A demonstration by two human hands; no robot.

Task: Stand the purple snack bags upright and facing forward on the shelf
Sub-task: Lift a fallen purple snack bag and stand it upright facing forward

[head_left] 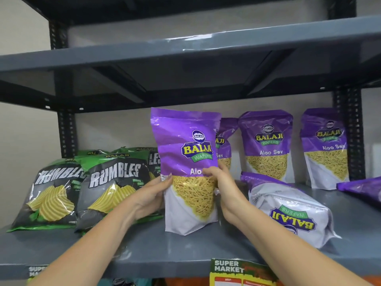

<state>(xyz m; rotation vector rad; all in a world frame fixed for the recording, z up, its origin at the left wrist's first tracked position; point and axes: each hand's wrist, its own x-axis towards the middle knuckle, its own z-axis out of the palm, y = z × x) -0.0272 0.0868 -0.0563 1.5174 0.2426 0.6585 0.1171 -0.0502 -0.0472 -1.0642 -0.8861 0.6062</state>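
The purple bag (185, 162) held between both hands was shiny, smooth plastic with crinkles. Left of the grip, the green bags (115, 182) were shiny plastic too. Under the grip, the grey shelf (185, 250) looked like smooth painted metal.

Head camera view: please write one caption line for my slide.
Both hands steady an upright purple Aloo Sev bag on the grey metal shelf.

On the shelf (144, 246), Rumbles bags (82, 188) stand left of the Balaji bags (268, 145).
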